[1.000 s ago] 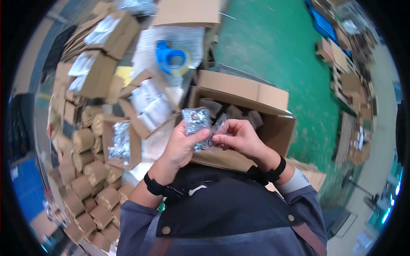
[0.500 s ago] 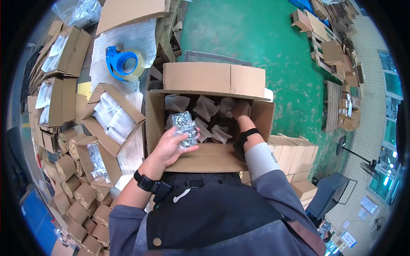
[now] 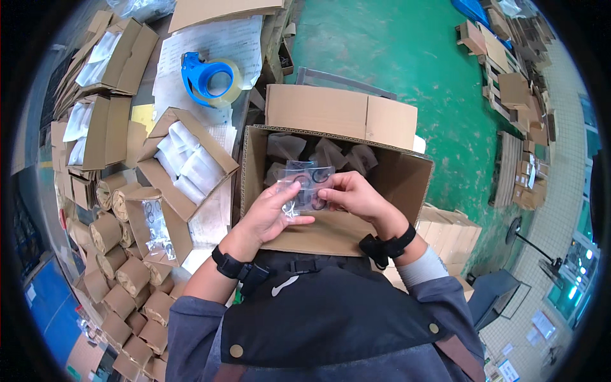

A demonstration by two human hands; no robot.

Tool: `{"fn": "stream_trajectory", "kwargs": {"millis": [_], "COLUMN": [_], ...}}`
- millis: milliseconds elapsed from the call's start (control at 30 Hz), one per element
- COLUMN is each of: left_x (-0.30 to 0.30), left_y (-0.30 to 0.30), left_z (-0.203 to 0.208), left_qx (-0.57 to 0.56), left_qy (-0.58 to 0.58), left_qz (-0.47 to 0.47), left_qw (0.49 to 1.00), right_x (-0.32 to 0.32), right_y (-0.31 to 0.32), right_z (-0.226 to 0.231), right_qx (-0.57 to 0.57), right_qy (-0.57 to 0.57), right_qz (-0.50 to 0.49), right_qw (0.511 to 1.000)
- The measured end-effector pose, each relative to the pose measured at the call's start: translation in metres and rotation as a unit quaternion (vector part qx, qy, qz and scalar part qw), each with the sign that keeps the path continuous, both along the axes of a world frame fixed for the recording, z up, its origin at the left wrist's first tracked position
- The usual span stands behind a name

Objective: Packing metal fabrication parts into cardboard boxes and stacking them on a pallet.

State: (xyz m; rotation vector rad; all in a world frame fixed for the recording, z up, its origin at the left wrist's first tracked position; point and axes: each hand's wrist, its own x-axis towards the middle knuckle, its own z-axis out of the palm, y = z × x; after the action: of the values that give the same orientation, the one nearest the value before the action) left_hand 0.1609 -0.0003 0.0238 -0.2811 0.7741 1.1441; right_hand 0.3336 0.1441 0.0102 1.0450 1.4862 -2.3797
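Over the open cardboard box (image 3: pixel 344 233), my left hand (image 3: pixel 266 216) grips several small clear plastic bags (image 3: pixel 309 176) with dark rings inside. The thumb and fingers of my right hand (image 3: pixel 361 197) pinch the right edge of one of these bags. Beneath both hands, the box holds several parts in translucent white wrapping (image 3: pixel 286 146); the hands and bags cover some of them. On the left, a small open carton (image 3: pixel 181 245) holds more clear bags (image 3: pixel 154 223) of rings.
A blue tape dispenser (image 3: pixel 196 77) rests on papers at the upper left. Nearby stand open cartons (image 3: pixel 219 158) of white-wrapped parts. Brown paper-wrapped rolls (image 3: pixel 132 274) are stacked at the lower left, closed cartons (image 3: pixel 449 235) at the right. Green floor (image 3: pixel 407 57) lies beyond.
My right hand has come up out of the box and over to the left, where it now grips a bag. The bags are fanned out more. The whole view has shifted slightly.
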Motion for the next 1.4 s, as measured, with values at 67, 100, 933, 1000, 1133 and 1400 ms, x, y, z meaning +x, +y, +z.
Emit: {"fn": "stream_trajectory", "kwargs": {"millis": [67,100,933,1000,1133,1400], "left_x": [0.002,0.003,-0.022,-0.018,-0.013,-0.024], "left_y": [-0.008,-0.014,-0.055,-0.060,-0.061,-0.064], "left_z": [-0.006,-0.007,0.048,0.042,0.044,0.069], "left_qx": [-0.034,-0.035,0.008,0.006,0.038,-0.016], "left_qy": [0.089,0.089,0.006,0.046,0.161,0.190], "left_qz": [-0.024,-0.020,0.238,0.242,0.221,0.247], "left_qw": [0.995,0.995,0.971,0.969,0.961,0.950], "right_x": [0.001,0.001,-0.088,-0.080,-0.085,-0.077], "right_y": [0.006,0.011,-0.023,-0.038,-0.049,-0.038], "right_z": [-0.012,-0.031,-0.048,0.011,0.006,-0.106], "right_qx": [-0.041,-0.031,0.050,-0.114,-0.089,0.122], "right_qy": [-0.026,-0.073,-0.082,0.090,0.091,-0.152], "right_qz": [0.013,-0.035,-0.027,0.033,0.076,0.185], "right_qw": [0.999,0.996,0.995,0.989,0.989,0.963]}}
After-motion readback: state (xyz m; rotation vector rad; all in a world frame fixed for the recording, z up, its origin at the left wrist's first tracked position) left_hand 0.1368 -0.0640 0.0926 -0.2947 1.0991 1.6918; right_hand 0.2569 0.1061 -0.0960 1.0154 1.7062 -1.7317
